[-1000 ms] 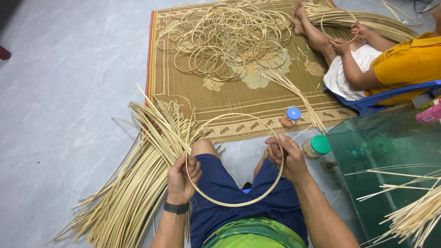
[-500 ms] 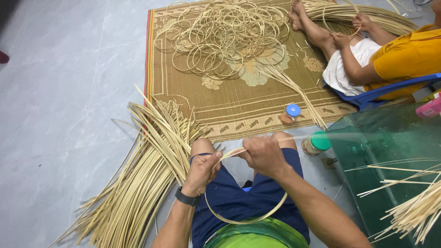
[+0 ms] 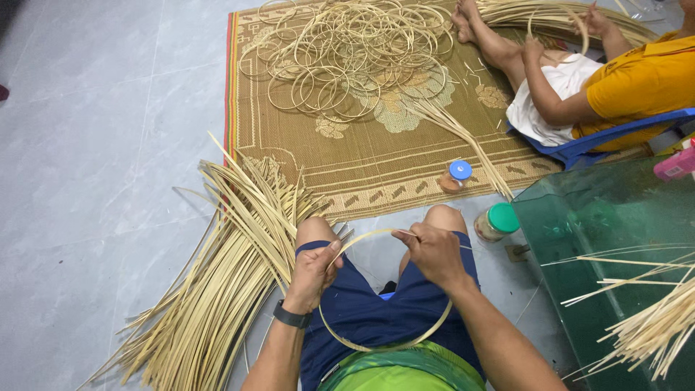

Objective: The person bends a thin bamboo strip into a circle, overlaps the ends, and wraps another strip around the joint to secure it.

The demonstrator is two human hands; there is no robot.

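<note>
a bundle of bamboo strips lies on the floor at far left, fanned beside the left knee. the left hand is clenched on the left side of a bamboo hoop. the hoop sits over the lap, its lower arc against the blue shorts. the right hand pinches the hoop's top edge. beyond, a woven mat carries a pile of finished hoops. a blue-lidded jar and a green-lidded jar stand near the right knee. a green table stands at right.

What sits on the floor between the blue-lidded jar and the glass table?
In the head view, a green-lidded jar stands between the blue-lidded jar and the glass table, by loose strips.
</note>
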